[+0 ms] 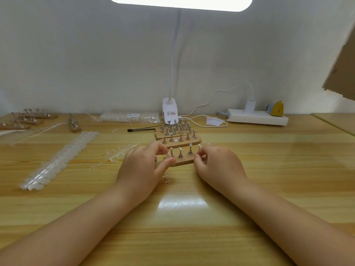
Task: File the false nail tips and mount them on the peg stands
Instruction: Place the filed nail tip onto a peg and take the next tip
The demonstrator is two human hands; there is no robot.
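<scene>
Wooden peg stand: L hand, R hand fingers pinching ends (nail tips mounted).

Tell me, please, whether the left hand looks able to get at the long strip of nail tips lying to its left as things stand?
Probably yes: bare table lies between the left hand and the long strip of nail tips. However, its fingers are at the nearest peg stand, apparently pinching a nail tip.
</scene>
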